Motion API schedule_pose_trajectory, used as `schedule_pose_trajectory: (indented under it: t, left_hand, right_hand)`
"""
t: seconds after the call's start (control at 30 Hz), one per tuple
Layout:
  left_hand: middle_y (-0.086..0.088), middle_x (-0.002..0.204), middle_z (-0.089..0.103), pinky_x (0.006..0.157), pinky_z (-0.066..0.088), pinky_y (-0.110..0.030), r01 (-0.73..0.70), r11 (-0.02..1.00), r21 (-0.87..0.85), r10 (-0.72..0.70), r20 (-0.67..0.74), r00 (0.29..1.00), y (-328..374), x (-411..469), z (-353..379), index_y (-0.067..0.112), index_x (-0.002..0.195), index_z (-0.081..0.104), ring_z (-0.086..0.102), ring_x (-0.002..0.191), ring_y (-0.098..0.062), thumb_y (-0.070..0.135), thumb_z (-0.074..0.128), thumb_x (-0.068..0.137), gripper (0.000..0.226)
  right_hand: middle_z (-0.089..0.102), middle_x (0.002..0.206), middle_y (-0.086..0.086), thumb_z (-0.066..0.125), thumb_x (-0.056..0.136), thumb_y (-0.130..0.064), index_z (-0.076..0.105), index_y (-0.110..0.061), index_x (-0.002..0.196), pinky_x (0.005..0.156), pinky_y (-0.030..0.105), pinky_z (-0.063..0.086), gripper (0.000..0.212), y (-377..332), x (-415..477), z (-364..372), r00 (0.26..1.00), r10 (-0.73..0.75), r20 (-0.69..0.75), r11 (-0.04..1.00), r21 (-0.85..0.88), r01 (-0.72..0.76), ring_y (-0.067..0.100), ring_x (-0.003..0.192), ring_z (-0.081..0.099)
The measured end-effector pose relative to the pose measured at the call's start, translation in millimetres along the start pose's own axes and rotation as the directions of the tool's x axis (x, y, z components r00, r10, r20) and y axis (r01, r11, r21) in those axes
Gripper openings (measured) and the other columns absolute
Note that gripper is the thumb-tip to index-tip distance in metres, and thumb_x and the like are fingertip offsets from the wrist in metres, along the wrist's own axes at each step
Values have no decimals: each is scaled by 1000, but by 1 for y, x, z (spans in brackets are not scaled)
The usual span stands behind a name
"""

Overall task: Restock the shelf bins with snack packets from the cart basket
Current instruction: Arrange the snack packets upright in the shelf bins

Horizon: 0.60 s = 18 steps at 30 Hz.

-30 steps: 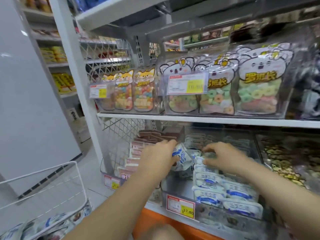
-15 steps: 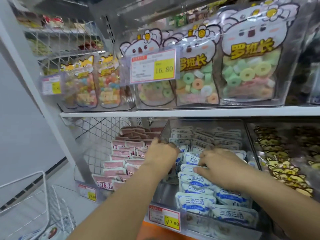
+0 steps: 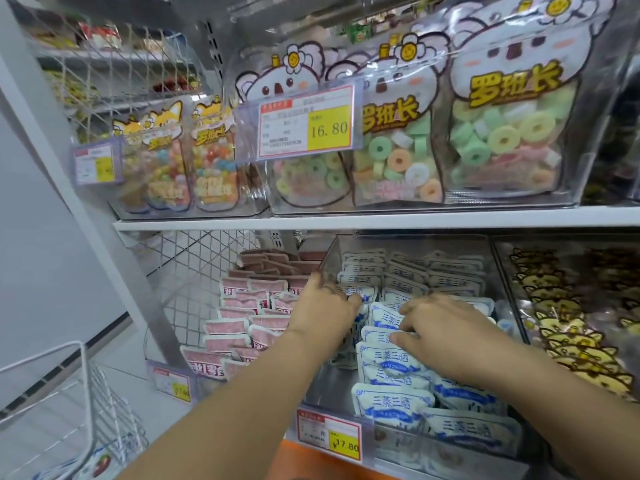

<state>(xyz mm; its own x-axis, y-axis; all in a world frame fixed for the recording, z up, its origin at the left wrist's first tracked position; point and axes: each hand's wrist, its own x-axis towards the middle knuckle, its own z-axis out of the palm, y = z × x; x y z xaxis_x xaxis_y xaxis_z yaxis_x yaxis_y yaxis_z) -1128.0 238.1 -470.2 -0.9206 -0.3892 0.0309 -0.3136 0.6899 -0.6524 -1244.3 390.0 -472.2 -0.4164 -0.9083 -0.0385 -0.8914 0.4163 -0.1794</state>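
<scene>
A clear plastic shelf bin on the lower shelf holds rows of white-and-blue snack packets. My left hand reaches into the bin's left side, its fingers curled round one blue packet. My right hand lies on the packets in the middle of the bin, fingertips pressing on their top edges. The white wire cart basket is at the lower left, with a few packets seen in its bottom.
Left of the bin lie pink packets in a wire-sided section. Right of it is a bin of yellow cartoon packets. The upper shelf carries bags of coloured ring candy. Price tags hang on the shelf front.
The view has come closer and tilted up. My left hand has pushed deeper into the bin's left side with the packet. My right hand has stayed on the packets.
</scene>
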Motion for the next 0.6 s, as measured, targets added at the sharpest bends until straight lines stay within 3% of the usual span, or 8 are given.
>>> schedule_pose_trajectory:
  t: [0.2,0.4,0.6]
  left_hand:
    - [-8,117,66,111,24,-45,57,996,-67,-60,-39,997,6,6,-9,11,125,51,59,111,-29,7,57,88,37]
    - [-17,132,57,112,19,-49,65,996,-64,-70,-72,995,8,-3,1,6,133,40,49,125,-35,6,49,93,42]
    - [-15,135,53,114,18,-50,103,994,-39,-104,-34,994,4,-4,-9,9,135,39,43,131,-34,15,49,96,40]
  right_hand:
    - [63,123,-3,39,97,-60,72,-18,99,100,41,43,53,1,-1,1,1000,-6,-12,1000,-3,6,21,118,51]
    - [64,122,-4,39,97,-60,71,-19,100,100,41,42,52,-1,-2,1,1000,0,-9,1000,-18,0,21,119,49]
    - [61,127,-6,37,99,-58,71,-20,107,102,41,40,51,-5,-5,-4,1000,2,22,999,-47,-1,22,122,48]
